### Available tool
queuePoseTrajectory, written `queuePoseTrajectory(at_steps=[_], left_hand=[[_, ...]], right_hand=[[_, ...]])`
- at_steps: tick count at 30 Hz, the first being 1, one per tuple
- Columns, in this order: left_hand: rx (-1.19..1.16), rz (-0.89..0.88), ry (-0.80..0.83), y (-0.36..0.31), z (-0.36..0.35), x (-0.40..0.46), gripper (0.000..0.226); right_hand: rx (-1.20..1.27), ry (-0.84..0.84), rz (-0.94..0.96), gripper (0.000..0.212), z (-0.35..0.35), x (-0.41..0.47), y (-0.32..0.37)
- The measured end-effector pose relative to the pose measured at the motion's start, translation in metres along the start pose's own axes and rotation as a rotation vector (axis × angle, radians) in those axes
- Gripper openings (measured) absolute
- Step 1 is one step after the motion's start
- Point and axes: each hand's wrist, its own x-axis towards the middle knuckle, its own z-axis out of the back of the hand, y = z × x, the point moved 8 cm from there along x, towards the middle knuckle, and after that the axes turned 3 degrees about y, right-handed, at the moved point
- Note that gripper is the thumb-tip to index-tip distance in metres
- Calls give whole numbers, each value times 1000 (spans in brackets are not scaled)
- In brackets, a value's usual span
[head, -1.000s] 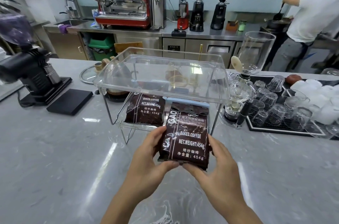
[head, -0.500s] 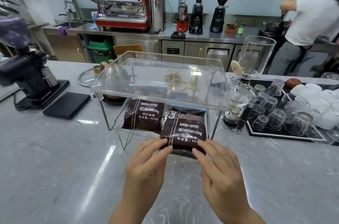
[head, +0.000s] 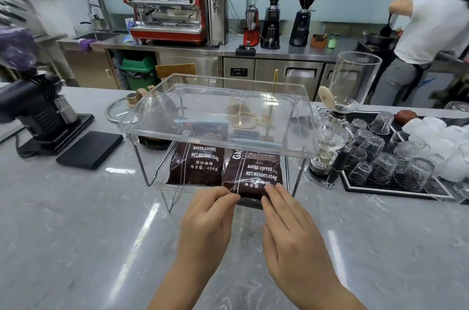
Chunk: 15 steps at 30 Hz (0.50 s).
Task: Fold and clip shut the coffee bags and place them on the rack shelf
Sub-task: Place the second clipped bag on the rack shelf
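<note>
Two dark brown coffee bags lie side by side on the lower shelf of a clear acrylic rack (head: 304, 151). The left bag (head: 196, 166) rests fully on the shelf, a blue clip (head: 200, 122) at its top. The right bag (head: 253, 175) sticks out slightly over the shelf's front edge. My left hand (head: 209, 218) touches that bag's bottom left corner with its fingertips. My right hand (head: 289, 228) presses flat fingers against its bottom right edge. Neither hand grips the bag.
A black grinder (head: 33, 109) and a black scale (head: 90, 149) sit left of the rack. To the right are a siphon brewer (head: 335, 132) and a black tray (head: 368, 189) of upturned glasses. A person in a white shirt (head: 429, 30) works at the back counter.
Both hands carried the right bag forward and laid it on the lower shelf beside the other. Their grip has opened; the fingertips now only touch its near edge.
</note>
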Motion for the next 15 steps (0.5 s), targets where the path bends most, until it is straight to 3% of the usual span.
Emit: queuePoseTrajectory(at_steps=[9, 15], left_hand=[[16, 19, 94, 4, -21, 17, 22], [100, -10, 99, 3, -25, 18, 17]], right_hand=[[-176, 177, -78, 58, -21, 13, -1], [-165, 203, -131, 60, -30, 14, -1]])
